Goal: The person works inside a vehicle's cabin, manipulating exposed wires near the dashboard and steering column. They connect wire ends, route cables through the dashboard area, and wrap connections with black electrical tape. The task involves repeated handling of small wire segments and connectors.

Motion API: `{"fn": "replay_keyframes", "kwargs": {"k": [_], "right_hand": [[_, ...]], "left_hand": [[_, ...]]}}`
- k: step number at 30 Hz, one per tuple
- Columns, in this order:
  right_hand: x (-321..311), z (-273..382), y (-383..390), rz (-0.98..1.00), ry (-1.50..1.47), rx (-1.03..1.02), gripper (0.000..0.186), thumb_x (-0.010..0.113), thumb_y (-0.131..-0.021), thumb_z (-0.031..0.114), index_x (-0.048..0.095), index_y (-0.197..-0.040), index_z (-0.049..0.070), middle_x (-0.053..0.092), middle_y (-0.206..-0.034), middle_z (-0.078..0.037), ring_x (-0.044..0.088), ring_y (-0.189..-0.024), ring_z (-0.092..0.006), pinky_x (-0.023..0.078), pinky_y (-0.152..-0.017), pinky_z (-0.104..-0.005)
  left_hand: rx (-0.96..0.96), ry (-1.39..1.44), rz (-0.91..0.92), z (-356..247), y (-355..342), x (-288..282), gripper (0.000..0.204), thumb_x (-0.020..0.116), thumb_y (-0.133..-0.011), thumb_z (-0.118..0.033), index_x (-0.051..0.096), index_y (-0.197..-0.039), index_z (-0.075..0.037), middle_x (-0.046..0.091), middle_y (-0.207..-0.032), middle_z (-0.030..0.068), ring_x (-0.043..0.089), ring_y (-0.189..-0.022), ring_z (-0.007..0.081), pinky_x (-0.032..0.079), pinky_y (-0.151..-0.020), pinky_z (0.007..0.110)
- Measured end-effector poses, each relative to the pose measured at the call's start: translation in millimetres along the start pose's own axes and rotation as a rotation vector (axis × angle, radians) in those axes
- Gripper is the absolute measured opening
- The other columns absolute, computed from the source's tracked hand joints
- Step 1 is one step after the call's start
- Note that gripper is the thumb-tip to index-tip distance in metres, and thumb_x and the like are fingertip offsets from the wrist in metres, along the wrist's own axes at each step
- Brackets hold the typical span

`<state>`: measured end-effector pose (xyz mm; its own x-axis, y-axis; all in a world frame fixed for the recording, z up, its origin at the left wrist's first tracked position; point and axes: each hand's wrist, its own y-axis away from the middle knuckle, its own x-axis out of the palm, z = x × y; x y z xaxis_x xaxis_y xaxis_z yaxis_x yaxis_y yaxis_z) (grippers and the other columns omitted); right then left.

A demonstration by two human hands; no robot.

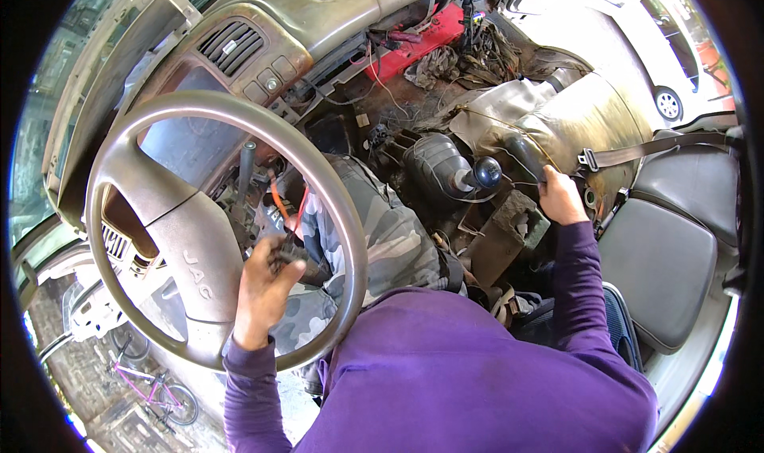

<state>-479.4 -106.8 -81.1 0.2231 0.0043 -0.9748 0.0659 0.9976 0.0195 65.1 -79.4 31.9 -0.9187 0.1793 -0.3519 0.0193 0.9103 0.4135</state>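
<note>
My left hand (259, 298) is in front of the steering wheel (354, 254), with thumb and fingers closed round a small dark part (288, 252), blurred, probably a wire connector. An orange wire (278, 194) and a red wire (302, 208) run up from beside it toward the open steering column. Over by the gear lever (486, 172), my right hand (563, 198) pinches at the end of a thin brownish wire (509, 124). That wire stretches from the tan covered seat (597, 119) area to my fingertips. My camouflage-clad legs (382, 222) are below the wheel.
Loose wires and a red panel (422, 43) show in the opened dashboard. Right of the gear lever hangs a seat belt buckle (589, 159); a grey seat (656, 270) is beyond it. An uncovered box-like console (505, 238) stands between the seats. Outside left is a pink bicycle (147, 393).
</note>
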Motion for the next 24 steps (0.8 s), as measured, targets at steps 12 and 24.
{"fn": "replay_keyframes", "kwargs": {"k": [12,24], "right_hand": [[-55,26,-21,-0.074,0.201,-0.042,0.016,0.066,-0.09,0.012,0.064,-0.101,0.0,0.069,-0.086,-0.02,0.066,-0.082,-0.0405,0.051,-0.073,-0.0496],[-26,118,-61,-0.052,-1.873,0.232,0.017,0.056,-0.106,0.021,0.057,-0.105,0.004,0.06,-0.085,-0.006,0.057,-0.074,-0.018,0.051,-0.072,-0.035]], "left_hand": [[0.084,0.637,0.303,10,-165,85,0.049,0.068,-0.09,-0.016,0.05,-0.133,0.0,0.064,-0.105,0.0093,0.068,-0.095,0.0198,0.056,-0.089,0.038],[0.228,0.707,0.249,-18,-254,118,0.05,0.068,-0.092,-0.017,0.051,-0.136,0.002,0.071,-0.104,0.0084,0.07,-0.093,0.0191,0.055,-0.088,0.034]]}}
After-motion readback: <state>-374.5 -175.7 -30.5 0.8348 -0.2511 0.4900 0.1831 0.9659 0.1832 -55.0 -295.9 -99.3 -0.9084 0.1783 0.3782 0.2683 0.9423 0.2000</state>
